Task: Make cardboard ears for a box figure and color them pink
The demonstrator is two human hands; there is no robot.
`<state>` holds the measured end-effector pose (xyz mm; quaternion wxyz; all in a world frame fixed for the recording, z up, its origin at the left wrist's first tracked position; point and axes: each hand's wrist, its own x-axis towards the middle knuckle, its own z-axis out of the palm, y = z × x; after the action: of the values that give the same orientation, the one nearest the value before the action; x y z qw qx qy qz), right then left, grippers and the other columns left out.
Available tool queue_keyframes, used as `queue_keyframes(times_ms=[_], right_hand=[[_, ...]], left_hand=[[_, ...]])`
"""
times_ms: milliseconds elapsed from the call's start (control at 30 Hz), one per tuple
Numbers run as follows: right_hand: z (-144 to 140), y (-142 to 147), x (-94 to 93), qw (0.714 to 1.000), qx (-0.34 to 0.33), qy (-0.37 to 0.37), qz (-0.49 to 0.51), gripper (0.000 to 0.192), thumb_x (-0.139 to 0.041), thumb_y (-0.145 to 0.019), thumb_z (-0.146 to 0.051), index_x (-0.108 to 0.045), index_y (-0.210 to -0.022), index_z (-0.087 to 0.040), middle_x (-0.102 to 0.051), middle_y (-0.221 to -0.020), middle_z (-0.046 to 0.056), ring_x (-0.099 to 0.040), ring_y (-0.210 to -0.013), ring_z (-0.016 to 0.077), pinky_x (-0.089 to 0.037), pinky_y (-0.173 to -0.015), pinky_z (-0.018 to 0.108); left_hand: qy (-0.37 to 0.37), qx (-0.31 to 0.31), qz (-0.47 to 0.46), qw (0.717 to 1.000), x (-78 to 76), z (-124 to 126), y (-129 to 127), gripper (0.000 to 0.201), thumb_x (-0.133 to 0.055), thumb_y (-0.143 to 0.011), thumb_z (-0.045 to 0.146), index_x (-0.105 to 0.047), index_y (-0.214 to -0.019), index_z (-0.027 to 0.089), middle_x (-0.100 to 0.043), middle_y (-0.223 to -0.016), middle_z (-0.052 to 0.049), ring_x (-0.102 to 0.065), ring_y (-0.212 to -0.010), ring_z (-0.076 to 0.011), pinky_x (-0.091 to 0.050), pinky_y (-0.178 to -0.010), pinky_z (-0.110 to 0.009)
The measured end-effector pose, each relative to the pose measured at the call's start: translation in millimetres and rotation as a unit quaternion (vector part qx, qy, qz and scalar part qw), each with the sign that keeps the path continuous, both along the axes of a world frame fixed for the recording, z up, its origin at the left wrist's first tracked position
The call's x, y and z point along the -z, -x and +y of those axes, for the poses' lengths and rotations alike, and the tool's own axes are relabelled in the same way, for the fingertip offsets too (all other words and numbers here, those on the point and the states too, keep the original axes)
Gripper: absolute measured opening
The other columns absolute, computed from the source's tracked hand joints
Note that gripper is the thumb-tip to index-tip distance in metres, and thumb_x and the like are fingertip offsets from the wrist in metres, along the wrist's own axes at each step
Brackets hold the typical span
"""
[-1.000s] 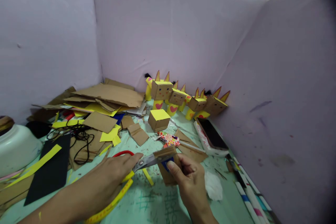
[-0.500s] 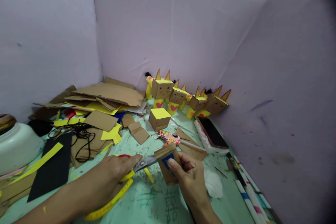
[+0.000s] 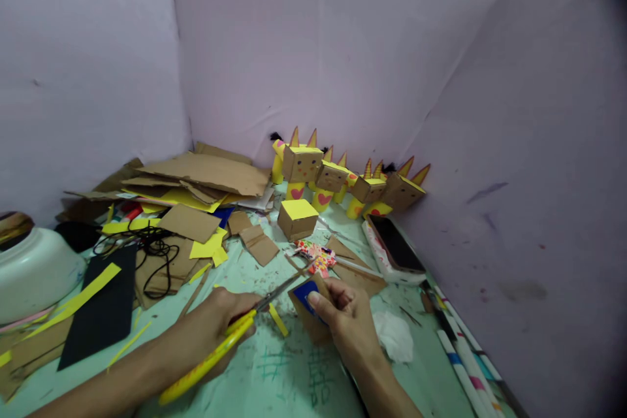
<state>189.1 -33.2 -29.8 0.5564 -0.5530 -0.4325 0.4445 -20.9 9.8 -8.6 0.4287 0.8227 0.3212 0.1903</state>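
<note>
My left hand is closed around a pair of scissors with a long yellow handle. The metal blades look nearly together and point up and to the right, just left of a small cardboard piece. That brown piece has a dark blue patch on its face. My right hand pinches it, thumb on the blue patch and fingers behind, where they are partly hidden. A thin brown strip shows by the blade tips. Below the blades lies a narrow yellow paper strip.
A cardboard cube with a yellow top stands ahead. Behind it are several horned cardboard figures. Stacked cardboard, black cord and a white pot lie left. A phone and crumpled tissue sit right.
The scissor blades have come off the top edge of the cardboard piece and now lie to its left, more closed. A thin brown strip now shows by the blade tips.
</note>
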Motion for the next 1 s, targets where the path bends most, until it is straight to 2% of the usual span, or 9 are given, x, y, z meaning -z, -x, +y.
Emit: queue_keyframes(times_ms=[100,167,233,300,467,633,800,900,1000], right_hand=[[1,-1,6.3,0.999,-0.025,0.005,0.025,0.022,-0.070,-0.061,-0.035,-0.064,-0.058,-0.014,-0.058,-0.054,0.000,-0.047,-0.051,0.0130,-0.034,-0.052,0.024],[0,-1,8.0,0.997,-0.053,0.025,0.056,0.024,-0.072,-0.059,-0.036,-0.064,-0.060,-0.014,-0.057,-0.054,-0.001,-0.047,-0.051,0.0125,-0.035,-0.052,0.024],[-1,1,6.8,0.992,-0.088,0.052,0.074,0.026,-0.074,-0.056,-0.037,-0.063,-0.061,-0.014,-0.055,-0.052,-0.001,-0.046,-0.049,0.0114,-0.034,-0.050,0.023],[-3,6,3.7,0.988,-0.121,0.073,0.069,0.028,-0.075,-0.054,-0.037,-0.062,-0.060,-0.013,-0.052,-0.051,-0.002,-0.043,-0.048,0.0100,-0.031,-0.048,0.022],[-10,21,-1.0,0.976,-0.189,0.095,0.045,0.028,-0.071,-0.053,-0.036,-0.058,-0.058,-0.012,-0.048,-0.050,-0.002,-0.038,-0.046,0.0084,-0.027,-0.045,0.021],[-14,28,1.1,0.966,-0.233,0.111,0.028,0.025,-0.067,-0.057,-0.035,-0.057,-0.060,-0.012,-0.042,-0.050,-0.004,-0.033,-0.046,0.0073,-0.022,-0.043,0.021],[-16,30,2.0,0.964,-0.236,0.123,0.007,0.024,-0.068,-0.057,-0.033,-0.059,-0.058,-0.012,-0.042,-0.049,-0.005,-0.033,-0.045,0.0067,-0.020,-0.043,0.021],[-13,25,0.8,0.964,-0.225,0.134,0.041,0.028,-0.075,-0.054,-0.034,-0.066,-0.066,-0.010,-0.054,-0.053,-0.002,-0.042,-0.047,0.0080,-0.028,-0.044,0.020],[-11,18,-4.0,0.964,-0.181,0.107,0.161,0.046,-0.080,-0.053,-0.040,-0.071,-0.089,-0.013,-0.070,-0.076,0.005,-0.060,-0.065,0.0164,-0.045,-0.061,0.026]], left_hand=[[0.006,-0.084,-0.024,0.996,3.3,6,1,0.023,-0.045,-0.081,0.034,-0.054,-0.089,0.016,-0.044,-0.048,0.007,-0.040,-0.042,-0.0089,-0.031,-0.042,-0.019],[0.057,-0.162,-0.076,0.982,-1.6,8,3,0.027,-0.044,-0.083,0.040,-0.048,-0.097,0.018,-0.047,-0.051,0.008,-0.035,-0.036,-0.0074,-0.028,-0.037,-0.018],[0.094,-0.201,-0.117,0.968,-7.9,9,3,0.029,-0.049,-0.080,0.041,-0.044,-0.099,0.020,-0.052,-0.058,0.007,-0.031,-0.033,-0.0055,-0.026,-0.034,-0.018],[0.097,-0.191,-0.119,0.970,-12.3,7,3,0.034,-0.059,-0.075,0.037,-0.043,-0.100,0.021,-0.057,-0.063,0.006,-0.037,-0.037,-0.0060,-0.032,-0.037,-0.018],[0.133,-0.109,-0.035,0.984,-15.2,-9,-4,0.044,-0.069,-0.065,0.026,-0.045,-0.101,0.020,-0.065,-0.074,0.002,-0.056,-0.058,-0.0125,-0.041,-0.051,-0.020],[0.149,-0.079,-0.023,0.985,-15.3,-17,-10,0.047,-0.066,-0.064,0.018,-0.045,-0.105,0.019,-0.060,-0.074,0.005,-0.051,-0.057,-0.0101,-0.039,-0.051,-0.019],[0.182,-0.059,-0.064,0.979,-8.3,-16,-15,0.038,-0.060,-0.063,0.009,-0.048,-0.097,0.017,-0.048,-0.059,0.009,-0.042,-0.052,-0.0073,-0.031,-0.045,-0.016],[0.184,-0.083,-0.123,0.972,-4.1,-15,-16,0.036,-0.061,-0.062,0.010,-0.049,-0.096,0.018,-0.046,-0.059,0.009,-0.041,-0.052,-0.0069,-0.032,-0.045,-0.015],[0.180,-0.130,-0.193,0.956,-2.2,-13,-14,0.039,-0.065,-0.065,0.017,-0.047,-0.099,0.019,-0.049,-0.065,0.008,-0.045,-0.053,-0.0072,-0.037,-0.048,-0.016]])
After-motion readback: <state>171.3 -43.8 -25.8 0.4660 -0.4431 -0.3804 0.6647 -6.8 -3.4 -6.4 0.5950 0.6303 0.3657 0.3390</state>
